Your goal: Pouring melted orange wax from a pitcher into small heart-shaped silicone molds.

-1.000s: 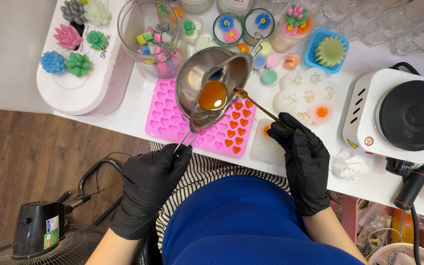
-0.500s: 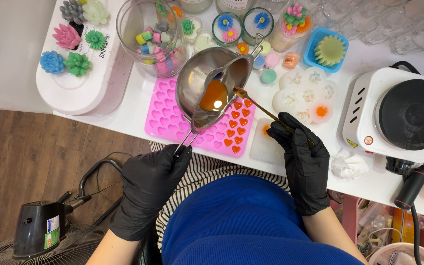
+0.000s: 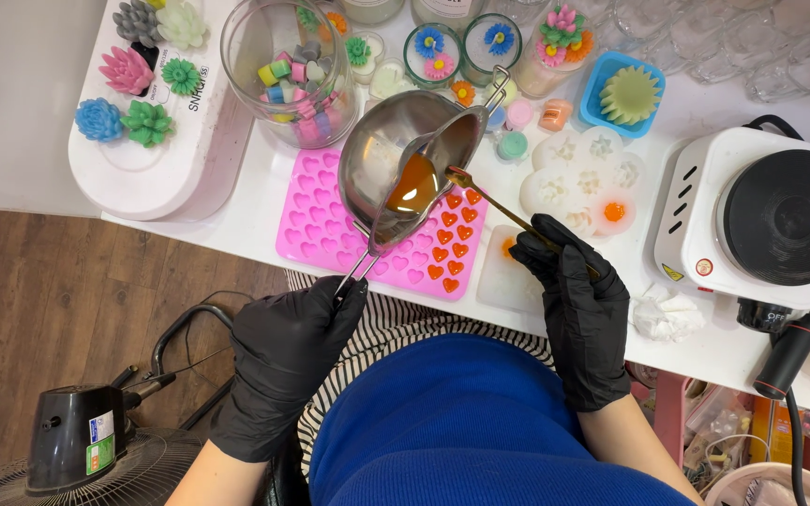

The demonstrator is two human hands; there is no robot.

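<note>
My left hand (image 3: 291, 354), in a black glove, grips the wire handle of a small steel melting pot (image 3: 405, 164) holding orange liquid wax. The pot is tilted over a pink heart-cavity silicone mould (image 3: 316, 215) on the white table. Several heart cavities on the mould's right side are filled with orange. My right hand (image 3: 578, 300), also gloved in black, holds a thin stick (image 3: 494, 201) whose tip touches the pot's spout.
A white hot plate (image 3: 761, 220) stands at the right. Behind the mould are a glass jar of coloured wax bits (image 3: 283, 66), flower candles in small glasses (image 3: 433, 47), a white flower mould (image 3: 578, 178) and a white tray with succulent-shaped candles (image 3: 138, 103). A fan (image 3: 77, 440) sits on the wooden floor.
The pot has stayed over the mould with almost no shift. Both hands keep their grip.
</note>
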